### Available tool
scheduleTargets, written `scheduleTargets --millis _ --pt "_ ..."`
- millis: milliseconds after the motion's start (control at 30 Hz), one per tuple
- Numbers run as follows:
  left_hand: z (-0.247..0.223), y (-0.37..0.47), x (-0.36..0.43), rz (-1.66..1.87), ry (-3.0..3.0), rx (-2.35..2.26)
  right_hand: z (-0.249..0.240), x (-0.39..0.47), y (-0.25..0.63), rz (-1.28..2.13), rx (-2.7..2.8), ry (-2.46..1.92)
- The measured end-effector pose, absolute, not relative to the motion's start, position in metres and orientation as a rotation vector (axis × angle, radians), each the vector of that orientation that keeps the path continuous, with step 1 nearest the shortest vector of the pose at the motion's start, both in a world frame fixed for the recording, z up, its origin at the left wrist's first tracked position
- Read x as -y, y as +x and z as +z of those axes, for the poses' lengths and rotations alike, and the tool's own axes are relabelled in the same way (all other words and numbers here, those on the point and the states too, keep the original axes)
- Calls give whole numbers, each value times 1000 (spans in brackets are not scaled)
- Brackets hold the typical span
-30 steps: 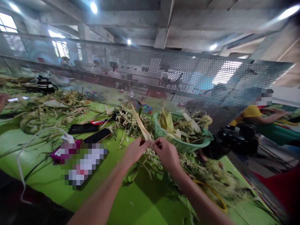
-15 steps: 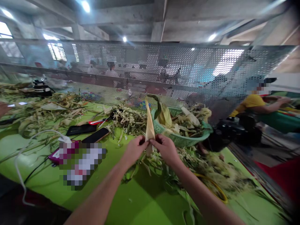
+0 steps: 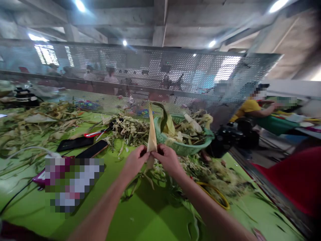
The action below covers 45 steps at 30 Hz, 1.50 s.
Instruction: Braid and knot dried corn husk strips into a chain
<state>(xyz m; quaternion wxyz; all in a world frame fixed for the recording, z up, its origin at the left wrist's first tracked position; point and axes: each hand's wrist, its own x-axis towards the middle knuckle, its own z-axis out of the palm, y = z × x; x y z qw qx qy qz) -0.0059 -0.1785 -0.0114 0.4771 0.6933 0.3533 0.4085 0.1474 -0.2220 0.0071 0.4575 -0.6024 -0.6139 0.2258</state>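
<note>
A pale, dry corn husk (image 3: 151, 135) stands upright between my two hands, its narrow tip pointing up. My left hand (image 3: 137, 160) pinches its lower left edge with thumb and fingers. On the right edge, my right hand (image 3: 167, 160) grips the same husk, the two thumbs almost meeting at the middle. A short end of the husk shows beneath my fingers. Just behind it sits a green plastic basket (image 3: 193, 149) full of husks, with one large greenish husk (image 3: 168, 125) rising over its left rim.
Husk scraps (image 3: 130, 129) and corn silk (image 3: 220, 177) litter the green table (image 3: 142, 221). Two phones, one a dark phone (image 3: 92, 149), lie left near a red-handled cutter (image 3: 96, 134). A yellow ring (image 3: 218, 197) lies right. A perforated metal screen (image 3: 140, 77) stands behind; a person in yellow (image 3: 247, 108) sits beyond.
My view has turned slightly right, so the scene sits further left in the picture. Both hands keep the same hold on the husk.
</note>
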Motion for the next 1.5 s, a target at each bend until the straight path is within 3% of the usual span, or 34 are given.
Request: scheduleTargets --millis 200,433,500,700,967,1167,1333,1500 --pt "-18 -7 173 974 1759 -930 17 230 143 389 1620 -1542" --pt "-29 -15 153 958 1839 -1264 63 219 218 -195 1577 -1774" --pt "-32 -15 147 962 1847 -1292 67 208 247 -119 1582 -1995" --pt "-33 -19 140 1009 1836 -1293 54 179 288 101 1558 -2074" --pt "-24 -21 152 1114 1743 -1192 76 186 317 301 1262 -1743" --pt "26 1 170 1117 1849 -984 85 203 331 349 1108 -1492" --pt "76 50 161 815 2233 -878 112 226 334 311 1026 -1281" --pt "83 132 121 271 2704 -916 146 269 327 268 1076 -1071"
